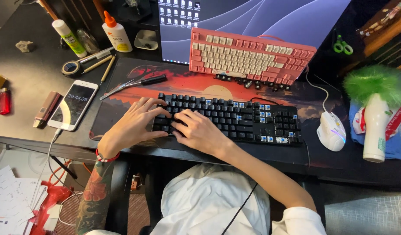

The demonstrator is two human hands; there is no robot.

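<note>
Black keyboard (228,122) lies near on the desk mat (122,74), a pink keyboard (248,54) propped beyond it. It looks rigid, fairly heavy; its loose caps seem fragile, so grip the case ends. Left hand (133,126) and right hand (200,130) rest spread on its keys, grasping nothing.

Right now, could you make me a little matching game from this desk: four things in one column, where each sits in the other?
Things:
1. black keyboard
2. pink keyboard
3. white mouse
4. phone

Places:
A. leaning against the monitor
B. under both hands
C. left of the desk mat
D. right of the black keyboard

Pairs: 1-B, 2-A, 3-D, 4-C
</note>
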